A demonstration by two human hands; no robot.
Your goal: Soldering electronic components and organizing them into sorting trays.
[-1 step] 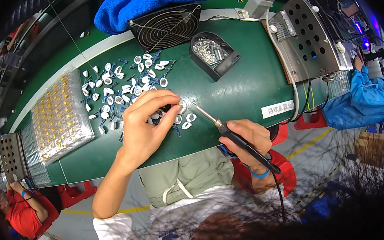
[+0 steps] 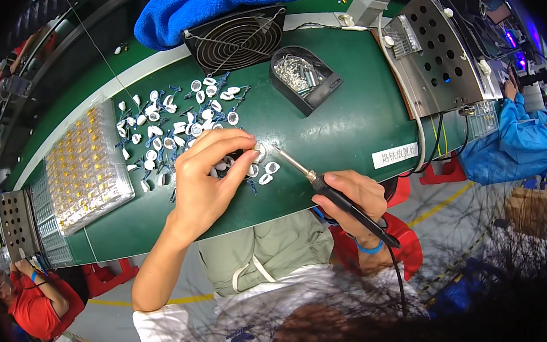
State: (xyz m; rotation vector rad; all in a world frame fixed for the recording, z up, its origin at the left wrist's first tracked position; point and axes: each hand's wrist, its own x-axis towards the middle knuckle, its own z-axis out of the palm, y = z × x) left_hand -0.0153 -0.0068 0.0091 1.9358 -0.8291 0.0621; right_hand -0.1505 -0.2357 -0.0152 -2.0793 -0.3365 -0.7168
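My left hand (image 2: 205, 179) is over the green bench, thumb and forefinger pinched on a small white rounded piece (image 2: 260, 151), mostly hidden by the fingertips. My right hand (image 2: 362, 196) grips a black-handled soldering iron (image 2: 341, 203). The iron's metal tip points up and left, ending just right of the pinched piece; whether they touch I cannot tell. Many small white oval shells with dark blue wires (image 2: 207, 114) lie scattered beyond and left of my left hand. A few more white shells (image 2: 266, 178) rest just below its fingertips.
A clear tray of yellow-and-white parts (image 2: 90, 163) stands at left. Behind are a black fan (image 2: 236, 40), a blue towel (image 2: 222, 8) and a black bin of metal bits (image 2: 308, 101). A perforated metal box (image 2: 439, 55) sits right. Co-workers in red (image 2: 43, 305) and blue (image 2: 509, 139) flank the bench.
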